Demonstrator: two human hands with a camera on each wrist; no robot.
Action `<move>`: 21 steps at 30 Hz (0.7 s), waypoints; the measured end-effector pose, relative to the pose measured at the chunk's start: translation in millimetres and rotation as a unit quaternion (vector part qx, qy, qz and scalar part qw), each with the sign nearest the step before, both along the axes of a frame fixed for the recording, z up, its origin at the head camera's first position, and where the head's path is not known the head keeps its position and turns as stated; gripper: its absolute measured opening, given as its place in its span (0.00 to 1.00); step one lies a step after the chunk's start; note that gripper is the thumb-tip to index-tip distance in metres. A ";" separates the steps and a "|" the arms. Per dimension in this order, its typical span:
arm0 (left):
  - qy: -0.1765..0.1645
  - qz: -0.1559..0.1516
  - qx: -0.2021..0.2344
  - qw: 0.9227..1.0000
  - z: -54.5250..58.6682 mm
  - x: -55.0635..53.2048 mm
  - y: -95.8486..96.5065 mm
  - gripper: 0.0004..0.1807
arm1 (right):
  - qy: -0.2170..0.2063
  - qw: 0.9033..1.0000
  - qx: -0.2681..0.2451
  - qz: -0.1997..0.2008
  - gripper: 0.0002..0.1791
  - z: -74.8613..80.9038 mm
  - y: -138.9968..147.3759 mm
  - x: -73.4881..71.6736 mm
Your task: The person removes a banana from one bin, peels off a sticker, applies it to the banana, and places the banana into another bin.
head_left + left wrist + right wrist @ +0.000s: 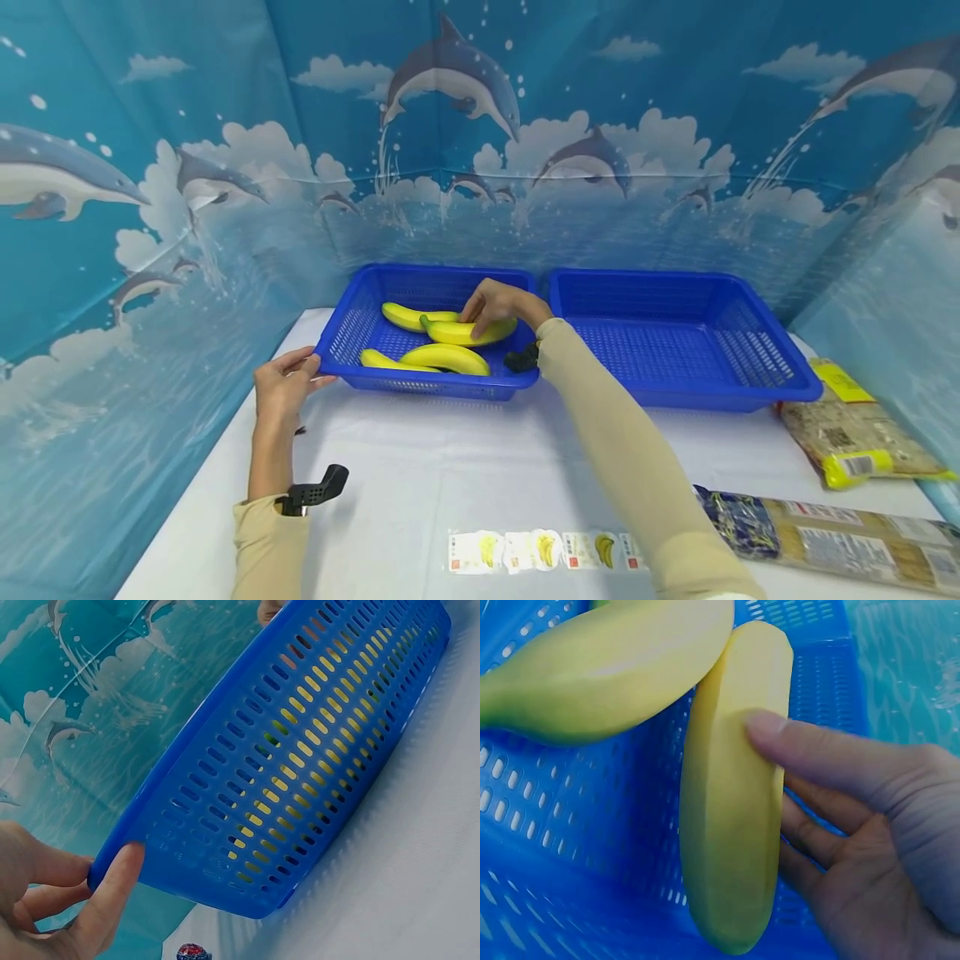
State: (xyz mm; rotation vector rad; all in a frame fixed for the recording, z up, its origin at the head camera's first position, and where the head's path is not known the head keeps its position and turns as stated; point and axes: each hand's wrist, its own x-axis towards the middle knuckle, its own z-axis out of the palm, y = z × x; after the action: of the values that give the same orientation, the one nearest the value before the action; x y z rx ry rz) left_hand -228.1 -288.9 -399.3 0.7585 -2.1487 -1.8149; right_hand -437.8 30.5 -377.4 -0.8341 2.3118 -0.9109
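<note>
In the head view a blue plastic basket holds several yellow bananas. My right hand reaches into it and grips one banana around its middle. Seen from the right wrist, the thumb lies across the gripped banana with fingers behind it, and another banana lies alongside. Two bananas lie near the basket's front wall, and one lies towards the back. My left hand pinches the basket's front left corner; the left wrist view shows thumb and fingers on the blue rim.
A second blue basket stands to the right with nothing in it. Further right lie a bag of grain-like food and a long pack that looks like noodles. Banana picture labels lie on the white table. A dolphin-print curtain hangs behind.
</note>
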 end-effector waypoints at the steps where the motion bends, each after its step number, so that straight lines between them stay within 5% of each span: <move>1: -0.004 -0.001 -0.002 1.000 -0.2 0.4 0.7 0.24 | -0.001 1.000 -0.002 0.001 0.20 0.8 1.4 1.2; 21: 0.000 -0.005 0.006 1.000 -1.7 4.2 4.2 0.25 | 0.005 0.998 -0.061 0.023 0.16 27.9 27.9 22.7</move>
State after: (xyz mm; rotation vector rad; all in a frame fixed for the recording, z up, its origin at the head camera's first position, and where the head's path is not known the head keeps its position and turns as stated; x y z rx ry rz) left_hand -224.0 -284.7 -401.0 0.7515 -2.1470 -1.8348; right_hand -415.1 58.4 -349.4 -0.9396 2.2535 -1.0392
